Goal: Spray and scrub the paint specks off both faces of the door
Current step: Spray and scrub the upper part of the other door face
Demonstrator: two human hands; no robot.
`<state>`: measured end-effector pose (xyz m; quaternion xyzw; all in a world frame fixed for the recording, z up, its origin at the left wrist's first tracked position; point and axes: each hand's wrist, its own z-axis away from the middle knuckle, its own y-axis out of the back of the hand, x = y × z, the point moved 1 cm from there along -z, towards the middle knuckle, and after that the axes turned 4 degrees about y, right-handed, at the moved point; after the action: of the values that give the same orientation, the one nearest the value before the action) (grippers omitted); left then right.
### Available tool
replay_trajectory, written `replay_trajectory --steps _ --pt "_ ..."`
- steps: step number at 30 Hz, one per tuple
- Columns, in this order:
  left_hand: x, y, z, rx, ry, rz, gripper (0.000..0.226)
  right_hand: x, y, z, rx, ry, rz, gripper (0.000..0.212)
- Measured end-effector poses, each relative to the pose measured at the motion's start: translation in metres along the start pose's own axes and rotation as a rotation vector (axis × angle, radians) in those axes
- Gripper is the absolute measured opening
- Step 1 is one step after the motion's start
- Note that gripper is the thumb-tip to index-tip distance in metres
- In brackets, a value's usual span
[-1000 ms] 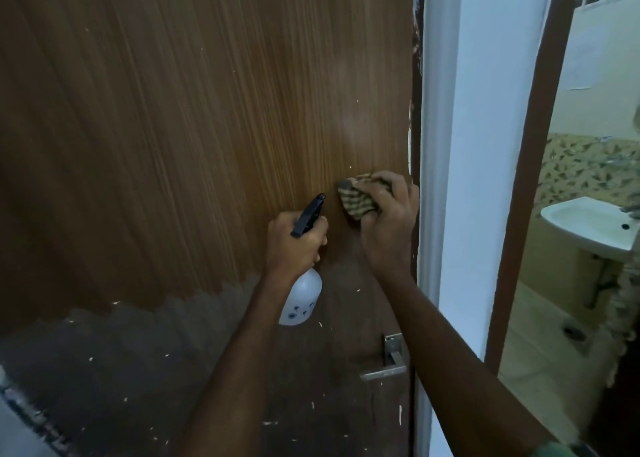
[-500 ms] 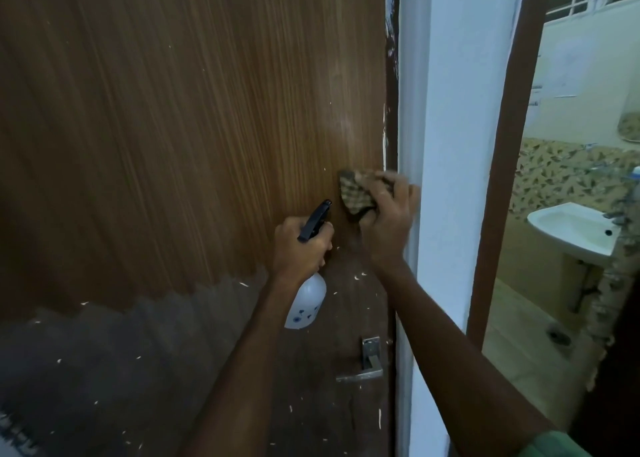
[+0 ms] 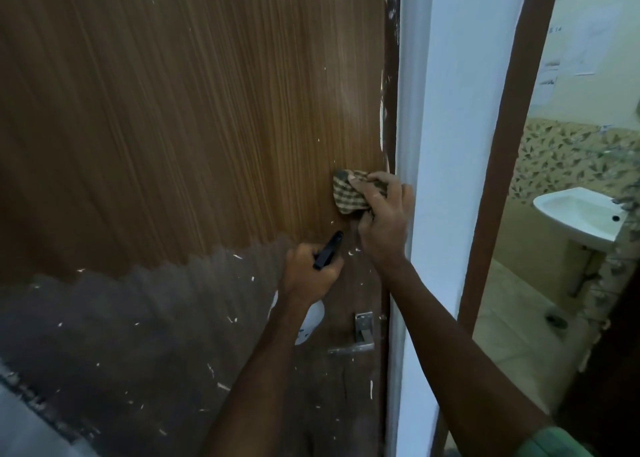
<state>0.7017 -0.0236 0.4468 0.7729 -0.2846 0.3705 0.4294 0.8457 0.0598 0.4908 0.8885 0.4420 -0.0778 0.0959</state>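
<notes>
Scrubbing goes best if the right hand, bunched round the cloth against the door near its edge, presses hard on each speck while the left hand grips the spray bottle just below

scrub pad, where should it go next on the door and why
Probably a short stroke down and slightly left. The right hand presses the checked scrub pad against the door near its latch edge, and white paint specks sit just below it, beside the spray bottle gripped by the left hand. More specks lie lower, around the handle.
</notes>
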Motion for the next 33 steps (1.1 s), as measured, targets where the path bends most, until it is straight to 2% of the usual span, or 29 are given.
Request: replay_trajectory --steps 6,10,13,15,16,18,21,23,26,29,33 --pt "-0.011 -0.005 0.012 -0.005 0.006 -0.181 0.049 0.005 0.004 0.009 -0.031 0.08 -0.016 0.059" --pt "-0.014 0.001 0.011 0.092 -0.038 -0.105 0.053 0.008 -0.008 0.081 -0.103 0.04 0.034 0.056" --pt "-0.022 0.005 0.009 0.124 0.028 0.008 0.046 0.008 -0.01 0.156 -0.264 0.009 0.055 0.028" --pt "-0.028 0.009 0.009 0.104 0.024 0.047 0.05 0.003 -0.006 0.175 -0.292 -0.04 0.04 0.04" --pt "-0.031 0.01 0.008 0.103 0.006 0.044 0.052 0.002 -0.006 0.167 -0.275 -0.05 0.028 0.039" --pt "-0.034 0.014 0.005 0.114 -0.01 0.03 0.054 0.002 -0.009 0.133 -0.181 -0.034 0.031 0.022" --pt "-0.038 0.015 -0.001 0.134 -0.014 0.009 0.053 0.005 -0.017 0.074 0.02 -0.064 0.004 0.028" --pt "-0.038 0.014 -0.001 0.15 -0.019 0.015 0.052 0.004 -0.022 0.068 0.087 -0.072 -0.007 0.032" --pt "-0.038 0.011 -0.002 0.149 -0.001 0.049 0.048 0.006 -0.021 0.129 -0.018 -0.122 0.009 0.039" --pt "-0.039 0.01 -0.001 0.148 0.008 0.067 0.045 0.012 -0.013 0.179 -0.128 -0.2 0.005 0.036" --pt "-0.043 0.014 0.0 0.174 -0.015 0.043 0.048 0.001 -0.014 0.13 -0.066 -0.167 -0.028 0.044"
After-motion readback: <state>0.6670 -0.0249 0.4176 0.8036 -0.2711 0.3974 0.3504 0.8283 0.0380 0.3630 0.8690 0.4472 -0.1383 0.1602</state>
